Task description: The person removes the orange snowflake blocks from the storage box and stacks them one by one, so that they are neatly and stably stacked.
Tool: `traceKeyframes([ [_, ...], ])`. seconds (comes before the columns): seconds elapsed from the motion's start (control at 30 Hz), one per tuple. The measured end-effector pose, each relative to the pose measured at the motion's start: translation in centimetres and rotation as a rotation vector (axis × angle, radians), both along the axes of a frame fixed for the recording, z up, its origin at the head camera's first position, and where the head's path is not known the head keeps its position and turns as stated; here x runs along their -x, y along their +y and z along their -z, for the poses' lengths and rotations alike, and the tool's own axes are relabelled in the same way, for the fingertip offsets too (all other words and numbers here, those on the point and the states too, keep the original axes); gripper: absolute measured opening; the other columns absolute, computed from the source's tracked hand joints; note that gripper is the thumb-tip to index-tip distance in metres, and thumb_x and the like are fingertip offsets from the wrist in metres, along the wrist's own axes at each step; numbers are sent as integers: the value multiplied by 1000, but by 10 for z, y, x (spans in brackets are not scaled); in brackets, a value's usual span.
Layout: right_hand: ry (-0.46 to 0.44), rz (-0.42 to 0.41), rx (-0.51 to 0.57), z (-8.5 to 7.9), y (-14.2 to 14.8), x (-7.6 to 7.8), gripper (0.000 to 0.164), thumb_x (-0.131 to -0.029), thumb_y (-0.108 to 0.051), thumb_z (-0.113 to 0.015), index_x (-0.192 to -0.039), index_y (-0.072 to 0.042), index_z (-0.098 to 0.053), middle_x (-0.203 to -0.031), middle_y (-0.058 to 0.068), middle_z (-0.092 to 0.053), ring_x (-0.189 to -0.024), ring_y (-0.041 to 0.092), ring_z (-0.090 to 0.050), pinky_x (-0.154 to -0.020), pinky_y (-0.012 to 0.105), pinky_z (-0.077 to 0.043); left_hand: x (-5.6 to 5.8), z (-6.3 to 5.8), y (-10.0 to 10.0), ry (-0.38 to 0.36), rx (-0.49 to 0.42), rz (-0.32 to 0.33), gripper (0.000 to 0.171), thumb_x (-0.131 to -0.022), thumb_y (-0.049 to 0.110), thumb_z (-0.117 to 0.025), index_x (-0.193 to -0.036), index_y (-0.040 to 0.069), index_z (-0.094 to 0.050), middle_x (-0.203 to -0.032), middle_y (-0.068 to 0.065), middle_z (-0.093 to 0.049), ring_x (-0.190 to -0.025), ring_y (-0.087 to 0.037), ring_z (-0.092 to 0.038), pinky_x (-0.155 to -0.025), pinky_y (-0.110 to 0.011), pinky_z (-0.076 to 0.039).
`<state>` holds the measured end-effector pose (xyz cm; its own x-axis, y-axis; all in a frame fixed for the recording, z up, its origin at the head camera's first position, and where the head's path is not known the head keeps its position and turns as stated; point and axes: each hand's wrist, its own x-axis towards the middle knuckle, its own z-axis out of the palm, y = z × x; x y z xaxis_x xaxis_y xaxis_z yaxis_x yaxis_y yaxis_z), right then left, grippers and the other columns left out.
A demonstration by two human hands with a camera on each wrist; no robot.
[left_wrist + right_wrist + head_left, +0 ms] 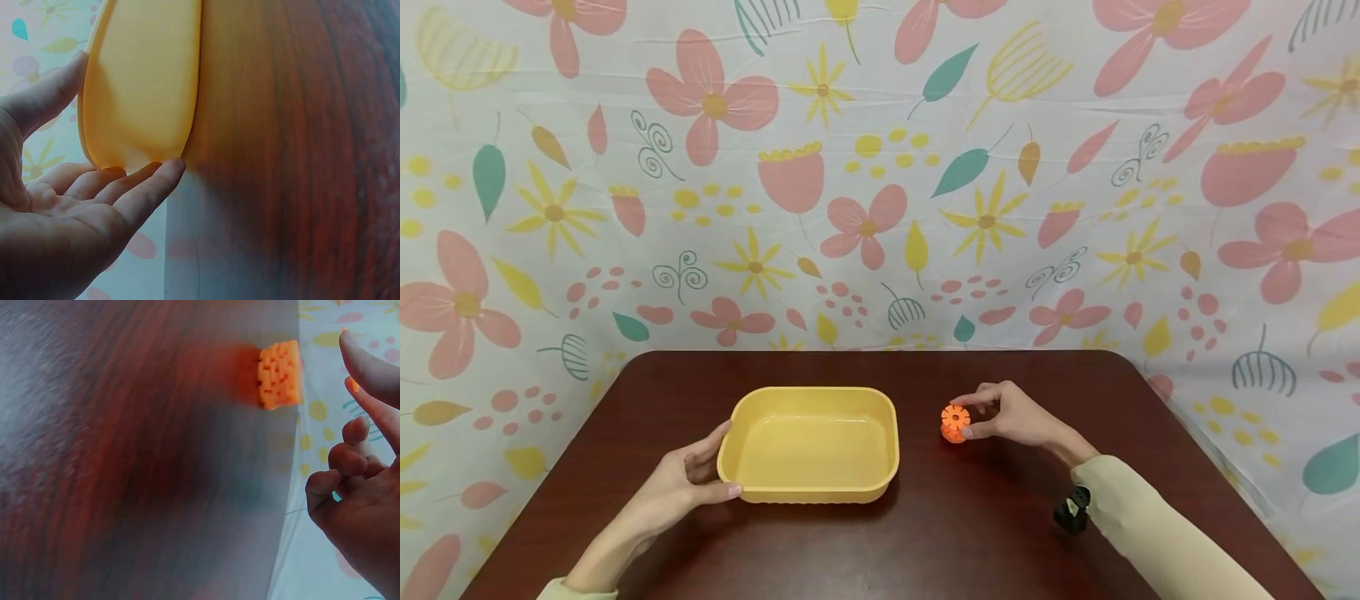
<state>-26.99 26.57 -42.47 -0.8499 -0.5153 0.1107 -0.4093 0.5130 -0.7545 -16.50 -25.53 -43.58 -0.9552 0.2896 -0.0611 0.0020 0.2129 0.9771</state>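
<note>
A yellow rectangular plastic basin [808,496] with rounded corners stands on the table, its inside bare. My left hand [673,483] grips its left end, thumb at the near corner and fingers along the end wall; the left wrist view shows the same hold on the basin [144,81]. To the right, my right hand [1011,414] pinches an orange notched disc [955,408] between thumb and index finger. Just below it is a short stack of orange notched discs [279,375] on the table. Only small orange edges of the pinched disc show in the right wrist view.
The dark reddish-brown wooden table [850,550] has rounded far corners. Behind and beside it hangs a white cloth [880,292] printed with flowers and leaves. A black object [1072,510] sits at the right sleeve's cuff.
</note>
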Motion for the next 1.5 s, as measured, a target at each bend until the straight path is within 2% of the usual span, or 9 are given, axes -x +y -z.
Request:
traceKeyframes([
  [0.37,-1,-10,-20,13,8,3,46,-83,-17,-92,-126,-6,-78,-75,4,-48,-75,23,-45,-61,28,-34,0,0,-1,-7,-11,8,100,-88,12,-87,-167,7,-27,-169,-15,-27,-146,-40,-40,-97,-25,-51],
  [0.57,2,-20,-36,18,11,4,49,-84,-17,-91,-128,-2,-76,-77,6,-51,-76,22,-46,-62,28,-36,0,-1,0,-2,-7,14,100,-88,12,-86,-167,5,-25,-169,-16,-26,-147,-42,-39,-97,-25,-50],
  [1.0,-1,-11,-60,24,11,4,49,-85,-17,-91,-130,-4,-76,-79,6,-53,-77,21,-47,-64,28,-37,0,0,0,5,-13,21,100,-88,11,-87,-167,5,-26,-169,-16,-27,-146,-42,-40,-97,-25,-50],
  [1.5,-22,6,-78,25,11,5,48,-83,-19,-92,-128,-7,-78,-77,9,-48,-77,23,-46,-66,30,-34,0,1,-1,-1,-23,16,100,-88,11,-87,-167,5,-26,-169,-16,-28,-147,-43,-38,-97,-26,-51],
])
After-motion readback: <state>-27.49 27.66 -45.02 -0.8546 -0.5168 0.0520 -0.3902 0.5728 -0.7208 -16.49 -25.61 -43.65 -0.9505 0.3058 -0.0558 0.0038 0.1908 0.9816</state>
